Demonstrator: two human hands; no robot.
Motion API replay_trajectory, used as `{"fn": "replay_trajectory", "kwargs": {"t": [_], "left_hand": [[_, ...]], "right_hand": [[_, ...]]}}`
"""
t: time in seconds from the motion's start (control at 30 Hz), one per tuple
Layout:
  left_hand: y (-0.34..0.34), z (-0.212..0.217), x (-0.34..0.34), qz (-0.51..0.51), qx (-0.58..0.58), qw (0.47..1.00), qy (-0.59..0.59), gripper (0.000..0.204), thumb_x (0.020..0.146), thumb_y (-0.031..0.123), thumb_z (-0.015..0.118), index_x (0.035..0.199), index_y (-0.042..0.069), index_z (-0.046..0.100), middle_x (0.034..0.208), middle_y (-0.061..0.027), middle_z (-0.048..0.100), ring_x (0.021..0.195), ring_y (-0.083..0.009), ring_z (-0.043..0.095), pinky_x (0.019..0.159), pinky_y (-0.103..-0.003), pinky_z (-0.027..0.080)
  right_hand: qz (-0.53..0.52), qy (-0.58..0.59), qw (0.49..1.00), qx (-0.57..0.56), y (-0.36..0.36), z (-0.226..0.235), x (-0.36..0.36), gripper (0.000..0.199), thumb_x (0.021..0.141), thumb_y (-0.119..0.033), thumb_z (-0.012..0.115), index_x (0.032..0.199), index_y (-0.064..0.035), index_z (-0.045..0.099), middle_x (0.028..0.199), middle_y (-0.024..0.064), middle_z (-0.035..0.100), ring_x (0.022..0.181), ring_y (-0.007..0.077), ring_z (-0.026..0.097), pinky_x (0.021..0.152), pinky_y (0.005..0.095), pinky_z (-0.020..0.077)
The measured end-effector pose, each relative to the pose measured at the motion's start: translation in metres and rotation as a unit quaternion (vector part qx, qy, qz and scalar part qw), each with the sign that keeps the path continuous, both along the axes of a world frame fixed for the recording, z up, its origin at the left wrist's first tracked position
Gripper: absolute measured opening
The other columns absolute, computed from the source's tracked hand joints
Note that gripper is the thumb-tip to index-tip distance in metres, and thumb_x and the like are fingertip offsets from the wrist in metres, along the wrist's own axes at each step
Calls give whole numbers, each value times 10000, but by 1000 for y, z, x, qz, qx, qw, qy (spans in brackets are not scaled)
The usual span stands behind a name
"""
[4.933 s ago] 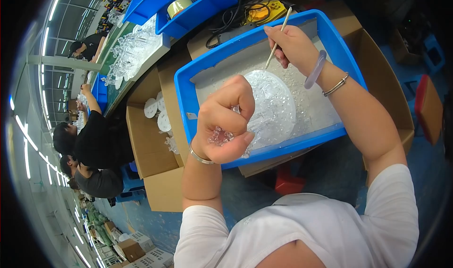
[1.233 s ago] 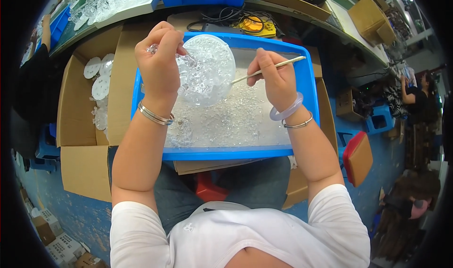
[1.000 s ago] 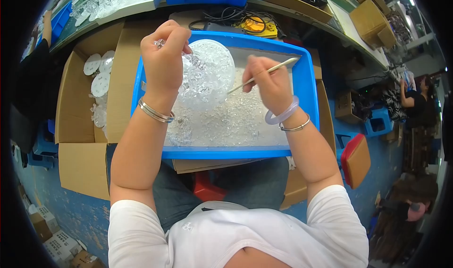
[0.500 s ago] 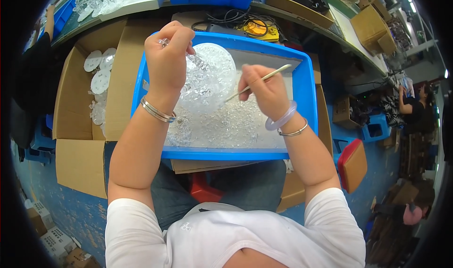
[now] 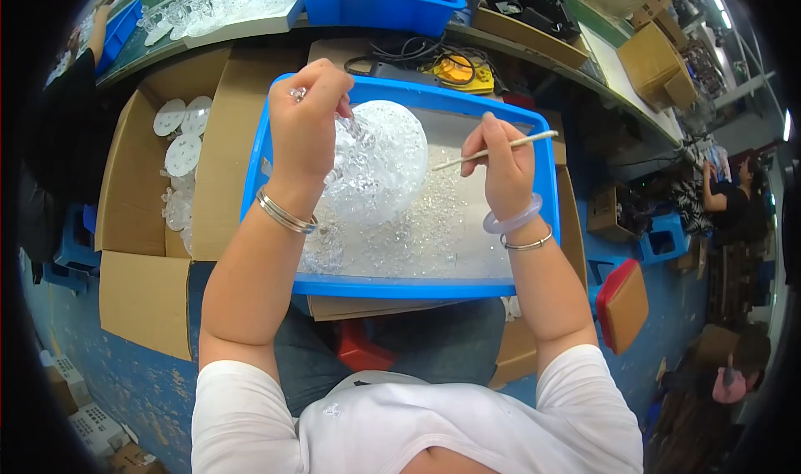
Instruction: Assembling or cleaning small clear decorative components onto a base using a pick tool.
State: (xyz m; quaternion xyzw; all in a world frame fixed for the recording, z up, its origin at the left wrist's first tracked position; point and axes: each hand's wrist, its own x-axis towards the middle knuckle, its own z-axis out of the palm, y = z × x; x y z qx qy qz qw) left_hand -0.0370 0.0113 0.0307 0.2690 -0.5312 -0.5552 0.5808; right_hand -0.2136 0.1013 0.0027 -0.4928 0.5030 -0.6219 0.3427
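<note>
My left hand (image 5: 309, 128) is closed on a clear plastic piece joined to a round whitish disc (image 5: 392, 161) with clear, glittering bits on it. That disc is held tilted over a blue tray (image 5: 400, 288). Between the fingers of my right hand (image 5: 506, 161) is a thin pale stick (image 5: 534, 138), its tip just right of the disc and apart from it. Many tiny clear beads or chips (image 5: 421, 236) lie scattered on the tray's light bottom. My left wrist and hand hide part of the disc's left side.
At the left, an open cardboard box (image 5: 150, 199) holds several white discs. Beyond the tray lie black cables (image 5: 400, 52) and a yellow object (image 5: 467, 73). A blue bin (image 5: 375, 8) and clear plastic parts (image 5: 225, 2) stand on the far bench. Other people are at the sides.
My right hand has moved right, drawing the stick's tip away from the disc. My left hand keeps hold of the clear piece. The whole scene sits slightly lower in view.
</note>
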Motion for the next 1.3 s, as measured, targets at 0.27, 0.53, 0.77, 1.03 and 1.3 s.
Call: {"fn": "replay_trajectory", "kwargs": {"t": [0.27,0.53,0.77,1.03,1.3], "left_hand": [[1,-2,0,-5,-26,999,-22,166,655,51,506,502,-7,476,539,-17,433,489,-70,398,473,-205,287],[-1,-2,0,-3,-39,999,-17,166,656,59,504,507,-11,486,535,-19,430,485,-75,400,476,-202,292],[-1,-3,-1,-3,-28,999,-24,172,656,58,503,501,-15,485,533,-22,438,481,-76,403,474,-205,291],[-1,-3,-1,-33,-22,998,-53,180,660,56,501,496,-13,474,523,-17,420,484,-70,388,478,-208,287],[2,-1,-2,-40,-18,998,-55,203,656,54,503,469,-10,457,523,-13,407,496,-69,365,484,-212,277]], "right_hand": [[33,2,999,-22,1,0,6,390,880,-238,341,585,-28,485,533,64,496,459,99,478,449,193,391],[100,60,993,17,2,-2,11,362,877,-222,361,609,-21,498,549,57,507,484,97,491,469,188,398],[42,32,998,17,1,-1,10,371,877,-244,373,605,-27,501,533,43,502,469,90,492,457,180,396],[-9,35,999,4,-5,-1,2,376,877,-259,377,596,-34,487,537,43,501,463,88,489,442,182,402],[5,-31,999,-35,-3,-2,0,383,877,-278,372,602,-37,487,542,57,502,468,89,493,438,185,416]]}}
